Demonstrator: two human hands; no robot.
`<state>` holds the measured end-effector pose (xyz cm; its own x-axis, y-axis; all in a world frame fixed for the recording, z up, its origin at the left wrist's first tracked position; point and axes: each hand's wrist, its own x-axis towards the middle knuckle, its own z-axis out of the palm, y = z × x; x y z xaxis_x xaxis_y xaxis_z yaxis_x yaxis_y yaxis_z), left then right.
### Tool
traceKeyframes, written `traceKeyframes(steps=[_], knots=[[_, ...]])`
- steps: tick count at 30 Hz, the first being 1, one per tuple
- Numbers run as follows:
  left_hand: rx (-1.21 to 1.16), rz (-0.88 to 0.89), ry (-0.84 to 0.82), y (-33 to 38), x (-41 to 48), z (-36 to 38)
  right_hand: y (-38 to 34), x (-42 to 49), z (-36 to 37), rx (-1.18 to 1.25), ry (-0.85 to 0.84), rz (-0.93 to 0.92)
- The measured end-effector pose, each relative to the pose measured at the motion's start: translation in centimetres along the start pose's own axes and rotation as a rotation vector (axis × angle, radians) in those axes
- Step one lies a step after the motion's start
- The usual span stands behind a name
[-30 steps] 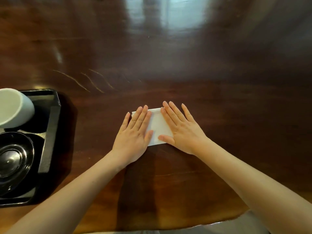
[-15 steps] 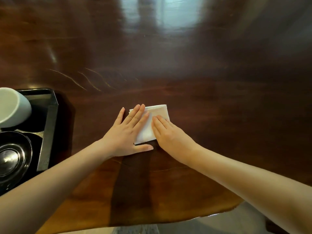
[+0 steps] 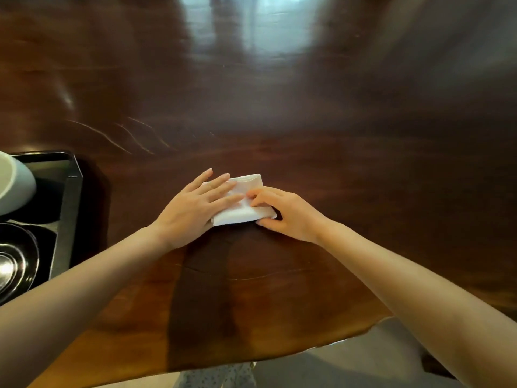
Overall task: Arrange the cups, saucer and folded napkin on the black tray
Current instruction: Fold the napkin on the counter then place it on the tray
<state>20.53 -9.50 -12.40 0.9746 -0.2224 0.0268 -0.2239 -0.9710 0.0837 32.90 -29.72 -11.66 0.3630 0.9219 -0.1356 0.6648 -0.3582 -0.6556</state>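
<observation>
A white folded napkin [image 3: 242, 209] lies on the dark wooden table in the middle of the view. My left hand [image 3: 198, 208] lies flat on its left part, fingers spread. My right hand [image 3: 282, 212] pinches the napkin's right edge between thumb and curled fingers. The black tray [image 3: 70, 208] stands at the left edge of the view. On it are a white cup [image 3: 14, 186] at the back and a dark glossy saucer [image 3: 16, 261] in front, both partly cut off by the frame.
The wooden table [image 3: 279, 121] stretches far ahead and to the right, glossy with window reflections. Its near edge [image 3: 321, 345] runs wavy just below my forearms, with grey floor beyond it.
My right hand went from lying flat on the napkin to pinching its right edge. The napkin has been folded narrower. My left hand stays pressed on it.
</observation>
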Motion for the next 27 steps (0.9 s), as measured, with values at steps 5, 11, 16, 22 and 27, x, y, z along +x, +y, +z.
traceKeyframes(steps=[5, 11, 16, 22, 27], knots=[[-0.179, 0.03, 0.012, -0.9, 0.6, -0.7, -0.3, 0.4, 0.5, -0.129, -0.04, -0.018], [-0.413, -0.099, -0.084, -2.4, 0.5, -2.2, -0.4, 1.5, 0.7, 0.0, 0.129, -0.047], [-0.968, -0.585, 0.037, -1.0, 1.8, -3.9, -2.1, 3.2, 0.1, 0.727, 0.45, 0.317], [-1.402, -1.115, 0.433, 2.8, 3.1, -1.2, -4.0, 5.9, 2.8, 0.481, 0.698, 0.561], [-1.051, -1.352, 0.548, 5.2, 3.4, 0.0, -4.5, 6.5, 4.0, 0.141, 0.638, 0.601]])
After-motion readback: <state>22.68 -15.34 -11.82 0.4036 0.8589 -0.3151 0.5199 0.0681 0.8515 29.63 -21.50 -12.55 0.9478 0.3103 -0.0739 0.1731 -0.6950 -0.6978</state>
